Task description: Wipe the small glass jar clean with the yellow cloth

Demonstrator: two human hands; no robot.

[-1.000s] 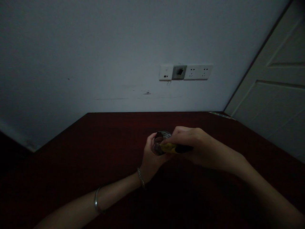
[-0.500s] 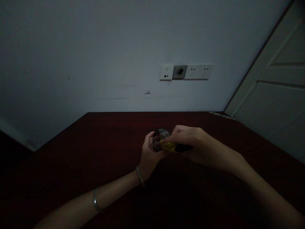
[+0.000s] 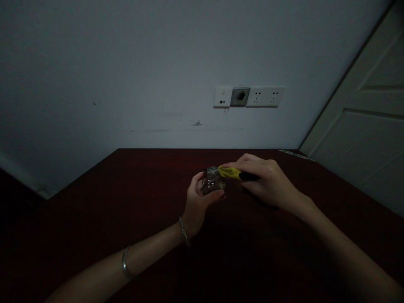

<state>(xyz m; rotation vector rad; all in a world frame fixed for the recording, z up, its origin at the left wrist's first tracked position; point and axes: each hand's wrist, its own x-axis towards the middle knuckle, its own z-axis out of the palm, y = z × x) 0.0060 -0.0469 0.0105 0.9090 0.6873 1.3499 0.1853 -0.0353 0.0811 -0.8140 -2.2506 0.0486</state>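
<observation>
My left hand (image 3: 196,195) is closed around a small, clear, shiny glass-like object (image 3: 212,180), with the thumb along its near side and the fingers behind it. Its exact kind is hard to make out in the dim light. Pinched in my right hand (image 3: 267,179) is a yellow-and-black piece (image 3: 232,172), which could be a cloth or a tool handle. The yellow end meets the upper right edge of the clear object. Both hands are held over the dark red table (image 3: 151,176).
A pale wall (image 3: 158,75) rises behind the table, with a row of sockets (image 3: 265,97) on it. To the right stands a white panelled door (image 3: 372,126). A thin strip (image 3: 296,155) lies along the table's back right edge.
My right hand has moved up and slightly right with the yellow-and-black piece, from the clear object's near side to its upper right edge. More of the clear object shows now.
</observation>
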